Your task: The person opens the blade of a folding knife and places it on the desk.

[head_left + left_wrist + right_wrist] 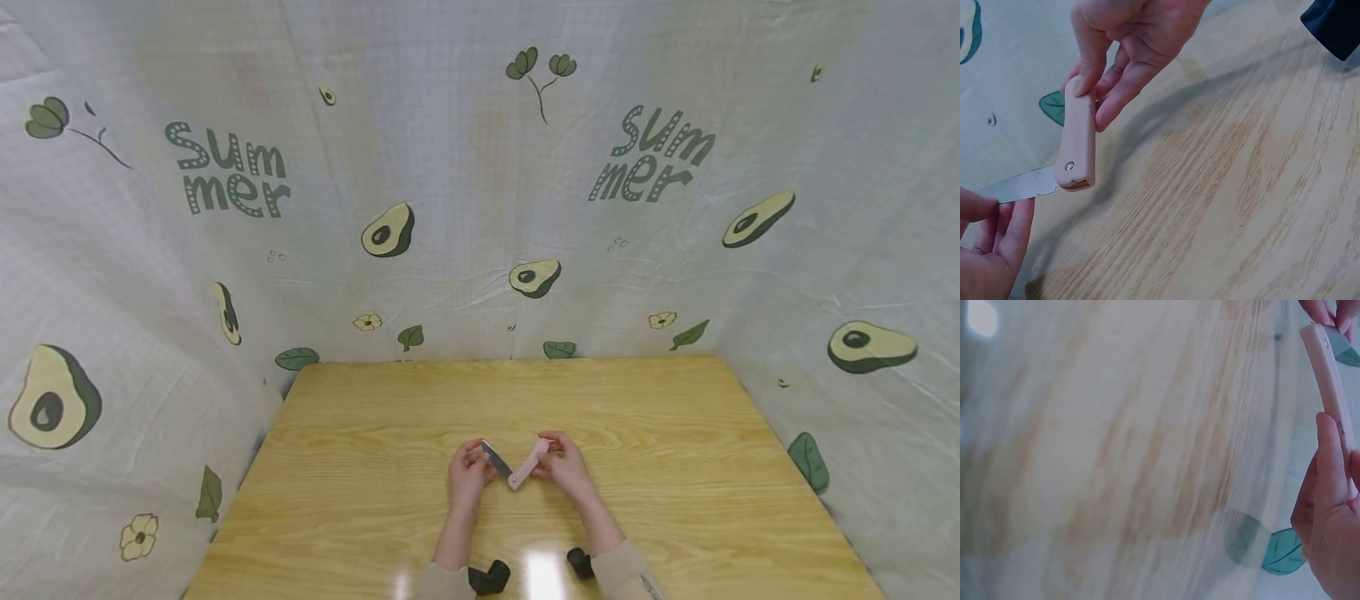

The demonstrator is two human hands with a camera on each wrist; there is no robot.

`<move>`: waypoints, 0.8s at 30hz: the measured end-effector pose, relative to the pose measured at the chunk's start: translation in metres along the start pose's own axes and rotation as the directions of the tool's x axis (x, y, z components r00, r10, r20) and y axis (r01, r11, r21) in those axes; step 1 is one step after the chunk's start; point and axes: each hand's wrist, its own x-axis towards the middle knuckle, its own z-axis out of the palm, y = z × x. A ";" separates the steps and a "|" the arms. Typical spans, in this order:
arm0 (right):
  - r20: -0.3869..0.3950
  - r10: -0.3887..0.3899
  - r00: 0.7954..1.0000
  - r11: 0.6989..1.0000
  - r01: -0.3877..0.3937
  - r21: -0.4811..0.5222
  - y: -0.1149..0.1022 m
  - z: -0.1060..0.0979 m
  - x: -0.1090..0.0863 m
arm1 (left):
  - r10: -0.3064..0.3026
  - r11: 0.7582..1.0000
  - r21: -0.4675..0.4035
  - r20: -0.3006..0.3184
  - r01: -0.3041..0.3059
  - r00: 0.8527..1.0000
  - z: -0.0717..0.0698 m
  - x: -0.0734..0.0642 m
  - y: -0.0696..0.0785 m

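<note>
A folding knife with a pink handle [529, 463] and a grey blade [497, 460] is held up between both hands, partly unfolded into a V in the head view. My left hand [468, 478] pinches the blade between thumb and fingers. The handle's far end is gripped by my right hand [564, 467]. In the left wrist view the pivot screw shows on the pink handle [1077, 134], and the blade [1022, 185] runs out toward the left fingers. Part of the handle [1330, 381] and the right hand [1335, 519] appear at the right wrist view's edge.
Beneath the hands lies a wood-grain table [360, 467]. A pale cloth [450, 167] printed with avocados, leaves and lettering hangs behind it and along both sides. Black wrist devices [491, 577] sit near the sleeves, and light glares off the table's front.
</note>
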 end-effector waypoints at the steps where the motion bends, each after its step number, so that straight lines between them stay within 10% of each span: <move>1: -0.008 0.002 1.000 1.000 -0.002 0.010 0.000 0.000 0.000 | -0.001 1.000 -0.005 -0.008 0.001 1.000 0.000 0.000 0.000; 24: -0.129 0.005 0.992 0.982 0.020 0.189 0.002 0.008 -0.002 | 0.040 0.990 -0.129 -0.185 -0.064 0.982 0.008 -0.009 0.000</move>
